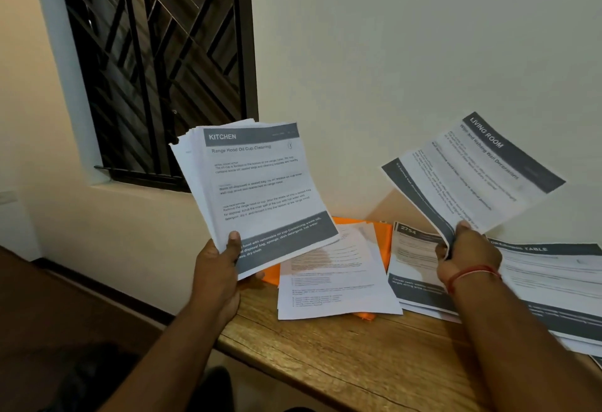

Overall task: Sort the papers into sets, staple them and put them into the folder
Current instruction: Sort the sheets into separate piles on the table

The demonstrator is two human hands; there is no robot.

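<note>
right hand (469,258) pinches living room sheets (472,177), long axis toward 1 o'clock; piles (420,268) directly below. left hand (218,265) clamps stack (257,190).

A room in a home, it seems: plain cream walls (407,53), a window (153,63) with a dark metal grille, a wooden table (342,356) pushed against the wall, warm indoor light.

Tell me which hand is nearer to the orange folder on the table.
Left. The left hand holds its paper stack just over the orange folder's left edge. The right hand holds sheets farther right, above other piles.
</note>
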